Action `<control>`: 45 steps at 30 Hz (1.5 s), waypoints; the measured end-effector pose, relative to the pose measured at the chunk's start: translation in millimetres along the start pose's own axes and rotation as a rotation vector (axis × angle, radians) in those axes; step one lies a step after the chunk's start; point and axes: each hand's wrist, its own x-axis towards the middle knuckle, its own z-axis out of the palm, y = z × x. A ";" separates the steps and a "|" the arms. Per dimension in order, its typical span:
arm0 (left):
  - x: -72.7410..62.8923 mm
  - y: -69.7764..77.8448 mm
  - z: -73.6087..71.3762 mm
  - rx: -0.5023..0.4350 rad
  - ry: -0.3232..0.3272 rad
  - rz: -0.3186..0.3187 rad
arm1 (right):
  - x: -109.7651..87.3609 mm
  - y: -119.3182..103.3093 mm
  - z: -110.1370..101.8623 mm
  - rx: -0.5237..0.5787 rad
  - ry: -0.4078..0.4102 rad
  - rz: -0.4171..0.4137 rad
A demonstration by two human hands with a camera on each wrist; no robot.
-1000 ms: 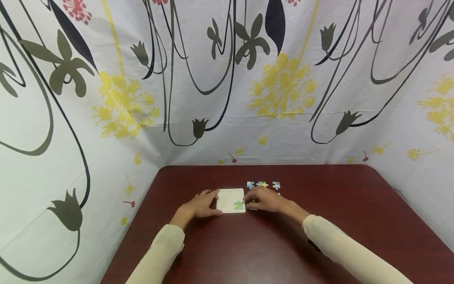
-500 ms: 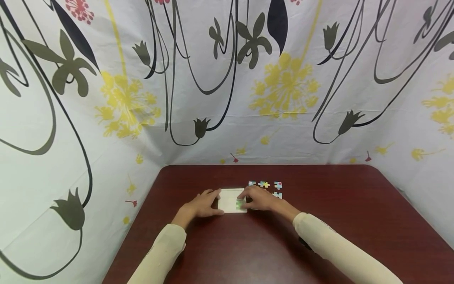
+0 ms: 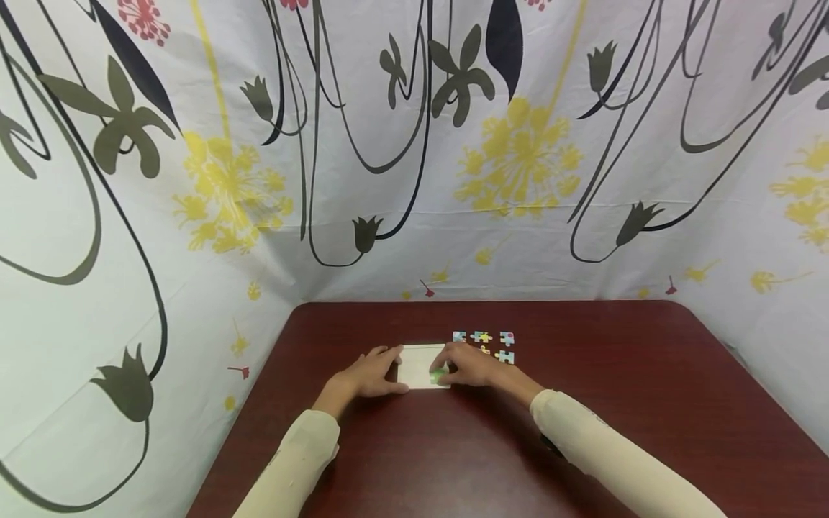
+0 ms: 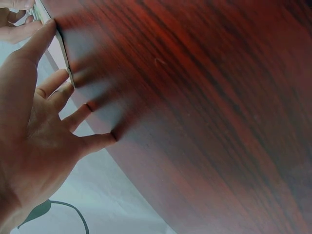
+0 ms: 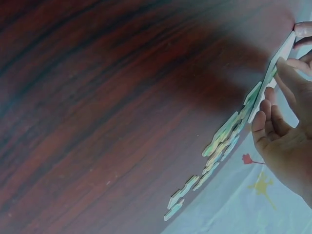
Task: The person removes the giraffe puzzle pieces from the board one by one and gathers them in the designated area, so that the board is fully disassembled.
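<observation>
A shallow white puzzle tray [image 3: 413,368] lies flat on the dark red table. My left hand [image 3: 369,374] is at its left side, fingers spread and fairly straight; the thumb and some fingertips touch the tray's edge in the left wrist view. Over the tray's lower right part, my right hand [image 3: 471,365] pinches at a green puzzle piece [image 3: 437,377] with thumb and index finger. The other fingers are bent beside the tray's right edge, as the right wrist view shows. The hand hides much of the piece and of that edge.
Several loose puzzle pieces [image 3: 481,337] lie right of the tray, some partly behind the right hand. The right wrist view shows these pieces [image 5: 220,137] flat on the table [image 5: 107,122]. A flower-printed cloth [image 3: 388,180] hangs behind and beside the table.
My right hand has moved left from the loose pieces beside the tray to the green part inside it. Loose pieces on the right are more exposed. My left hand stays at the tray's edge.
</observation>
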 end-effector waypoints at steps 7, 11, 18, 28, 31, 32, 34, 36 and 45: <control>-0.8 1.4 -1.0 -0.013 0.001 0.008 | -0.1 0.1 1.0 0.037 -0.009 0.022; -0.6 1.7 -0.5 -0.011 0.005 0.010 | -1.0 -0.1 1.8 0.069 0.003 0.035; 0.3 2.4 0.6 -0.005 0.002 0.004 | -5.6 -2.4 1.5 0.117 0.029 0.083; 0.7 4.3 -0.9 -0.003 0.005 0.011 | -14.7 4.3 -3.1 0.171 0.103 0.013; 0.3 4.2 -1.6 -0.001 0.007 0.011 | -19.8 6.6 -9.0 0.188 0.110 0.019; 0.0 4.2 -1.8 0.000 0.007 0.010 | -21.8 7.6 -11.1 0.179 0.112 0.028; -0.8 4.2 -2.1 -0.004 0.008 0.008 | -26.3 9.9 -15.8 0.162 0.120 0.033; -1.4 4.2 -2.3 -0.007 0.007 0.006 | -31.6 12.6 -19.9 0.138 0.130 0.037; -1.8 2.1 -0.9 -0.005 0.005 0.011 | -58.9 26.8 -35.8 0.118 0.133 0.060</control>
